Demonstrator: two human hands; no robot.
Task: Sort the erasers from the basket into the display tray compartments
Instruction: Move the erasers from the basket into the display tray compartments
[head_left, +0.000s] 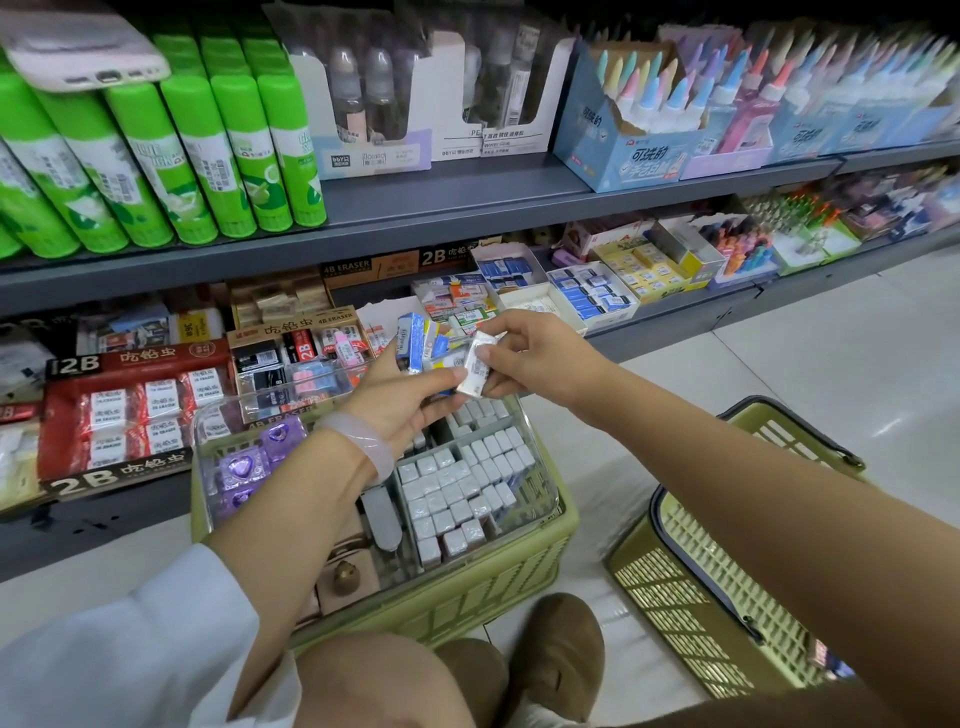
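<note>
1. The right hand (524, 358) pinches a white wrapped eraser (477, 366) between thumb and curled fingers, holding it tilted in the air.
2. Just beside it, the left hand (402, 405) curls its fingers round a bunch of small erasers (423, 345) in blue, white and yellow wrappers; its thumb tip touches the lower end of the white wrapped eraser.
3. A pale bangle (358, 441) sits on the left wrist, and a white sleeve (130, 654) covers the left forearm further back.
4. Directly below both hands lies a clear display tray (540, 499). Its compartment under the right fingers is packed with rows of small white erasers (462, 488); the compartment under the left wrist holds purple heart-shaped items (249, 467).
5. The tray rests on top of a green crate (467, 592) on the floor.
6. Well to the right of the hands, under the right forearm, stands a green shopping basket (717, 597) with dark handles.
7. Beyond the fingers, the lower shelf (675, 312) carries open boxes of erasers, among them red 2B eraser boxes (135, 405) to the left.
8. Above the hands, green glue sticks (171, 156) stand on the upper shelf.
</note>
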